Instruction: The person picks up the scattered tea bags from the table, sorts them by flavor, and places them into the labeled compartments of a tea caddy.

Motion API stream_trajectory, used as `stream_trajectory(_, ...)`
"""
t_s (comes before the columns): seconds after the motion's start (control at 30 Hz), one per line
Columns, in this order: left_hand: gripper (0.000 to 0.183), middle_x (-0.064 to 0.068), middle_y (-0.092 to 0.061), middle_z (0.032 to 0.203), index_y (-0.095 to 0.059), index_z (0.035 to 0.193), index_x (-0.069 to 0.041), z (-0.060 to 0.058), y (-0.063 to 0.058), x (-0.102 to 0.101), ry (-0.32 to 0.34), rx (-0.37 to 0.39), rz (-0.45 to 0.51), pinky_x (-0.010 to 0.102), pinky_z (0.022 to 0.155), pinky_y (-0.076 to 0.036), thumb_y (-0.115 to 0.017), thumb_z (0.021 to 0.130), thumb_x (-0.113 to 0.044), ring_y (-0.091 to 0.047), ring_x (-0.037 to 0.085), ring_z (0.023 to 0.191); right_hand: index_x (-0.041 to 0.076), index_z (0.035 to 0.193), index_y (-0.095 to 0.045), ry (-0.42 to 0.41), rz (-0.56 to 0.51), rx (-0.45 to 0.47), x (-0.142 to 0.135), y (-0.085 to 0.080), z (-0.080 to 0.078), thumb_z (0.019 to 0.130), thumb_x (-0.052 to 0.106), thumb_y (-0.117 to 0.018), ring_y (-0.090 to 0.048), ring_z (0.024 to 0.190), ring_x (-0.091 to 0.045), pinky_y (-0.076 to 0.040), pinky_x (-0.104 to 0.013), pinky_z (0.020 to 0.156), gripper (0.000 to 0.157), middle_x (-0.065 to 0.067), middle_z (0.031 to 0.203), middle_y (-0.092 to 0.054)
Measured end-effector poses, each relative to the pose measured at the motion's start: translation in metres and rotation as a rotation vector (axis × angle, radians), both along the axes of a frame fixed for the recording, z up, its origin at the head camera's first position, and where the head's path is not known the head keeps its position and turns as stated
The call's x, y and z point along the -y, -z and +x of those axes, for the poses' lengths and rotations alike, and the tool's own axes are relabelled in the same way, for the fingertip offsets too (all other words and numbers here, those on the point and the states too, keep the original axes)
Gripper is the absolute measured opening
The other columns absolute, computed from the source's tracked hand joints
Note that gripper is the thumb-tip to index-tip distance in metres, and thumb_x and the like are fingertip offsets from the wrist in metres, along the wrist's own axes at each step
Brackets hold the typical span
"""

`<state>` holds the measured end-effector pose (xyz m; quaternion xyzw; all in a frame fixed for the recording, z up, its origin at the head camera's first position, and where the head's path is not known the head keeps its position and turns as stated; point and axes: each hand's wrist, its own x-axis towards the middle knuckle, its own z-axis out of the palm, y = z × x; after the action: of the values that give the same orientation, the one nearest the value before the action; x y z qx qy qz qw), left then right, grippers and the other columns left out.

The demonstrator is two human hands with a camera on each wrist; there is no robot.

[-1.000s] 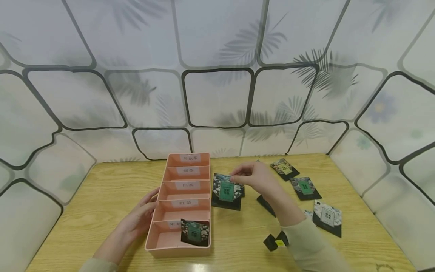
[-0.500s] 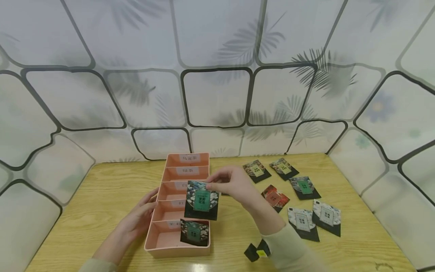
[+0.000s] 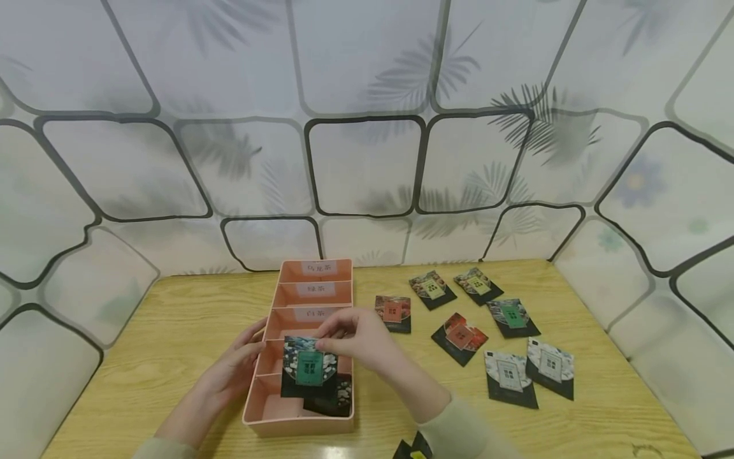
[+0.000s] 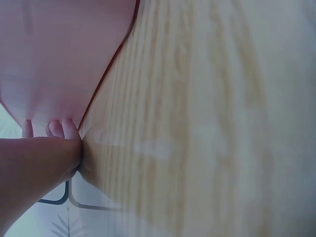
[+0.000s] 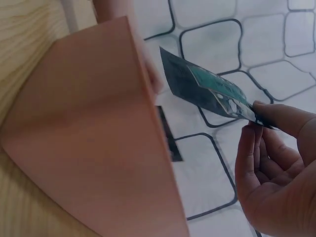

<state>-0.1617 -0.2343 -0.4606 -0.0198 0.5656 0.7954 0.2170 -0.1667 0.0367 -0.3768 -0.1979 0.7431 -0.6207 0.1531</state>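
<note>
My right hand [image 3: 362,338] pinches a black tea sachet [image 3: 309,370] with a green label by its upper right corner, between thumb and fingers. The sachet hangs over the near compartments of a pink divided box [image 3: 269,424]. In the right wrist view the sachet [image 5: 207,89] is tilted above the box wall [image 5: 94,128]. Partly hidden under it, another dark sachet [image 3: 344,396] lies in the nearest compartment. My left hand [image 3: 232,366] rests on the left side of the box; in the left wrist view its fingertips [image 4: 69,128] lie against the pink wall.
Right of the box lie red-labelled sachets [image 3: 392,312], yellow-labelled sachets [image 3: 432,288], a green-labelled sachet [image 3: 514,317] and white-labelled sachets [image 3: 510,377]. Small black pieces with a yellow tag [image 3: 417,454] are at the front edge. A patterned curtain [image 3: 367,166] surrounds the wooden table [image 3: 189,299].
My right hand has carried the green-labelled sachet leftward from beside the box to over its near compartments, uncovering red sachets on the table. The left hand has stayed at the box's side.
</note>
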Motion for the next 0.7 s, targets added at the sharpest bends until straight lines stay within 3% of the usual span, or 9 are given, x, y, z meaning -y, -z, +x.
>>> stream_trajectory(0.13,0.061,0.003,-0.019,0.148,-0.012,0.151,-0.019,0.0,-0.002,0.0,-0.005,0.011,0.013,0.028,0.095,-0.042,-0.041,0.097,-0.014,-0.052,0.003,0.112,0.011,0.088,-0.073,0.018,-0.004,-0.006,0.006,0.008,0.004,0.078,0.012,-0.076,-0.06,0.068,-0.011,-0.05,-0.023,0.061,0.011,-0.001,0.081,-0.067)
stream_trajectory(0.33,0.055,0.002,-0.026,0.144,-0.02,0.148,-0.023,0.0,0.0,0.002,0.019,-0.009,0.015,0.029,0.094,-0.043,-0.042,0.098,-0.015,-0.054,0.004,0.111,0.013,0.085,-0.073,0.007,0.005,-0.028,0.012,0.017,0.012,0.077,0.013,-0.077,-0.059,0.065,-0.009,-0.05,-0.021,0.058,0.009,-0.001,0.078,-0.067)
stream_trajectory(0.53,0.054,-0.009,-0.04,0.134,-0.021,0.148,-0.022,0.001,0.003,0.004,0.037,-0.05,0.046,0.025,0.096,-0.041,-0.039,0.098,-0.013,-0.052,0.002,0.113,0.016,0.085,-0.073,-0.02,0.02,-0.139,0.017,0.027,0.019,0.079,0.017,-0.076,-0.061,0.065,-0.005,-0.053,-0.023,0.061,0.007,0.001,0.077,-0.068)
stream_trajectory(0.7,0.055,-0.011,-0.04,0.133,-0.018,0.149,-0.022,0.001,0.003,0.003,0.039,-0.042,0.053,0.026,0.096,-0.041,-0.04,0.098,-0.014,-0.052,0.003,0.113,0.018,0.084,-0.072,-0.026,0.043,-0.22,0.019,0.032,0.024,0.079,0.019,-0.076,-0.061,0.067,-0.002,-0.053,-0.022,0.062,0.007,0.007,0.078,-0.066)
